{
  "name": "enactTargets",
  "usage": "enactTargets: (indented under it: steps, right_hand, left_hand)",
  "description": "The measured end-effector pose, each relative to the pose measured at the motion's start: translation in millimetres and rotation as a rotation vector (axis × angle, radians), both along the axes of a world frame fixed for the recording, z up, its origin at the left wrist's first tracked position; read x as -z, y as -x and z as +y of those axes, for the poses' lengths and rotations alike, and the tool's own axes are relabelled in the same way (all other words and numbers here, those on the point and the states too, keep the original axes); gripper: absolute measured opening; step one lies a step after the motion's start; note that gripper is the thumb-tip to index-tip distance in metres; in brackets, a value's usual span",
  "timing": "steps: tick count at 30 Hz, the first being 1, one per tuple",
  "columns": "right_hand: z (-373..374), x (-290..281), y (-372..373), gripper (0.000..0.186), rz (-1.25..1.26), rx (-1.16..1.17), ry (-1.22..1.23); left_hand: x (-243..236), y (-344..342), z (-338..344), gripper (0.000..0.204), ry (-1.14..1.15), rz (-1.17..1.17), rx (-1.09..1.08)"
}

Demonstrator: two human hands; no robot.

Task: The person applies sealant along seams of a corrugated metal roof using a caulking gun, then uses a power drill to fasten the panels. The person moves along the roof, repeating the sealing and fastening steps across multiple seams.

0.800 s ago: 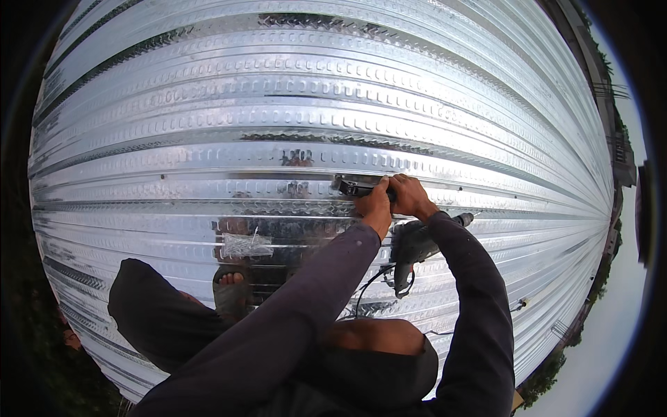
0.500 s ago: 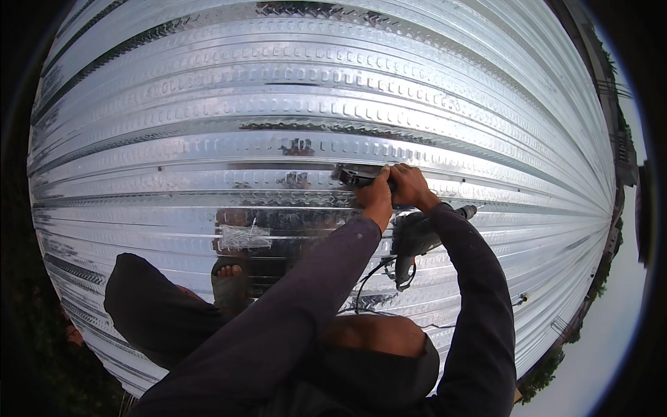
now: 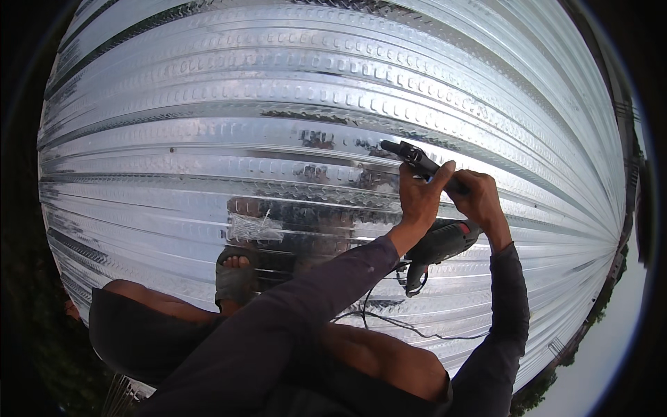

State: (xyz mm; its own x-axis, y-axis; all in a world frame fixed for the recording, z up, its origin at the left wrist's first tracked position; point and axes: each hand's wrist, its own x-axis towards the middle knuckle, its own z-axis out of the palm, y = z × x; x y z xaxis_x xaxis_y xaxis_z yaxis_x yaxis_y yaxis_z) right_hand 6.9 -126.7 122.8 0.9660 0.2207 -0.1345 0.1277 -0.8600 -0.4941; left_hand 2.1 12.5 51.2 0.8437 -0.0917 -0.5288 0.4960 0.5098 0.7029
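Note:
Both my hands are closed round a black hand riveter, held slantwise over the ribbed metal sheet. My left hand grips it behind its head, with the thumb along the handle. Farther back and to the right, my right hand wraps the handle end. The riveter's nose points to the upper left; whether it touches the metal I cannot tell. A corded power drill lies just below my hands, partly covered by them. To the left lies a clear pack of thin silver rivets.
The drill's black cable runs across the sheet beside my bent knee. My sandalled foot rests on the metal near the rivets. Beyond the sheet's right edge are a dark structure, trees and sky.
Both hands have swung right with the riveter, which has turned from lying along a rib to a slant. The drill shows more fully, and the view has shifted slightly.

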Motion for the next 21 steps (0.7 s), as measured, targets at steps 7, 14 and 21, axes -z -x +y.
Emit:
enactTargets:
  steps: [7,14,21]
  right_hand:
    - [-5.1,-90.5,-28.7,0.03,0.476,0.754,-0.701]
    - [63.6,-32.6,-26.3,0.057,0.198,0.739,-0.412]
    - [89.7,32.0,187.4,0.067,0.11,1.247,0.18]
  left_hand:
    - [-64.2,-91.7,45.7,0.055,-0.155,-0.21,0.824]
    - [-50.8,-157.5,161.9,0.038,-0.553,-0.084,1.022]
    - [-30.1,-204.3,251.4,0.038,-0.855,-0.177,0.937]
